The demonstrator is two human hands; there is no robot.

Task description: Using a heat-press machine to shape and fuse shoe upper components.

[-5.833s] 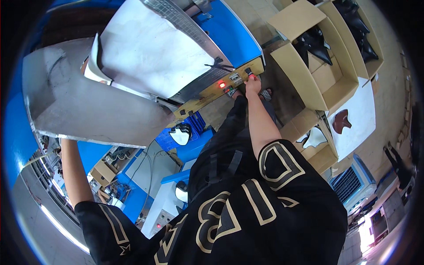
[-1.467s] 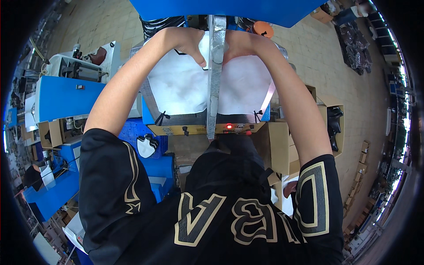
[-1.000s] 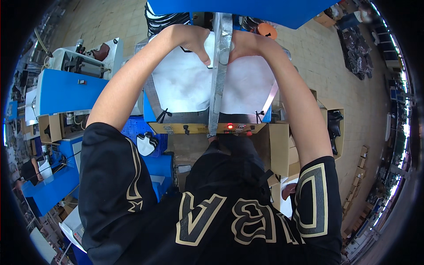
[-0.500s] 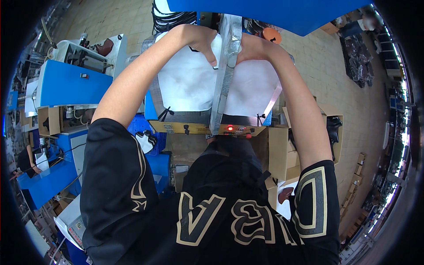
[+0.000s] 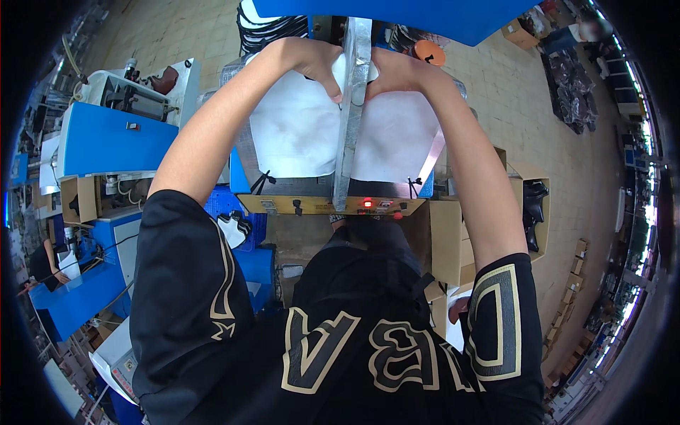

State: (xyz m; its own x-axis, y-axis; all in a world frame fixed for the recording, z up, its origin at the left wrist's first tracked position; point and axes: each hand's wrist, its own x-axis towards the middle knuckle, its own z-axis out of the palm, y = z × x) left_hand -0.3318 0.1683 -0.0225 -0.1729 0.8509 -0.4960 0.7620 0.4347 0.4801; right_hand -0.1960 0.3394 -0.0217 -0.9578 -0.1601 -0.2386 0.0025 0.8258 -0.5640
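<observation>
At the far part of the machine, my left hand [image 5: 316, 62] curls beside the upright metal bar [image 5: 347, 134], thumb pointing toward me. A small white piece with a dark edge [image 5: 339, 69] shows between its thumb and fingers. On the bar's other side my right hand [image 5: 394, 71] is closed, with a bit of white and black at its fingertips. The bar hides whether both hands hold one piece. Under my left hand lies a white pad [image 5: 296, 134], and under my right hand a second white pad [image 5: 395, 134]. Both pads sit on the machine's dark bed.
The machine's yellow front panel [image 5: 319, 205] carries knobs and a lit red light. A blue cover [image 5: 397, 18] overhangs the far side. Stacked black-edged white pieces [image 5: 273, 28] stand far left, an orange disc [image 5: 429, 53] far right. An open carton [image 5: 446, 237] is near my right arm.
The view has shifted slightly. My right hand's fingers have shifted beside the bar, and a white-and-black bit now shows at them. My left hand stays nearly in place beside the bar.
</observation>
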